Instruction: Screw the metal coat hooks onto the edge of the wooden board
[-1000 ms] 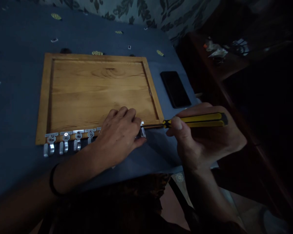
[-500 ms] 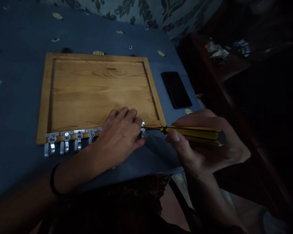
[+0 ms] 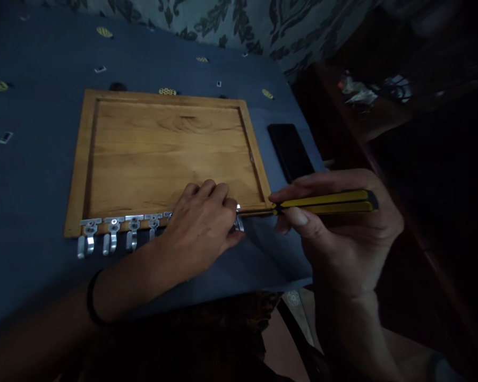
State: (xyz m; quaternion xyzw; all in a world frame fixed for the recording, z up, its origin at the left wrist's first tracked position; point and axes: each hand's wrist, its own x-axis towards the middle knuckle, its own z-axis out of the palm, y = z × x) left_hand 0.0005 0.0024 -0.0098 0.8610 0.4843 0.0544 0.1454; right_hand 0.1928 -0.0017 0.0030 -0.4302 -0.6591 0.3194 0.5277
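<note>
A framed wooden board lies on the blue cloth, a row of silver metal hooks along its near edge. My left hand rests over the right part of that row. Its fingers are curled and closed on a metal hook, which shows only partly beside the thumb. My right hand is wrapped round the yellow and black handle of a screwdriver, thumb along its near side. The shaft points left, lying nearly flat, and its tip meets the hook area by my left fingers, where the contact is hidden.
A black phone lies right of the board, partly behind my right hand. The blue patterned cloth covers the table. Farther right, a dark wooden surface holds a crumpled clear plastic item. A patterned wall or fabric rises behind.
The screwdriver handle has turned in my right hand, and the fingers and wrist have shifted round it. My left hand keeps its hold on the hook. The whole view has shifted slightly.
</note>
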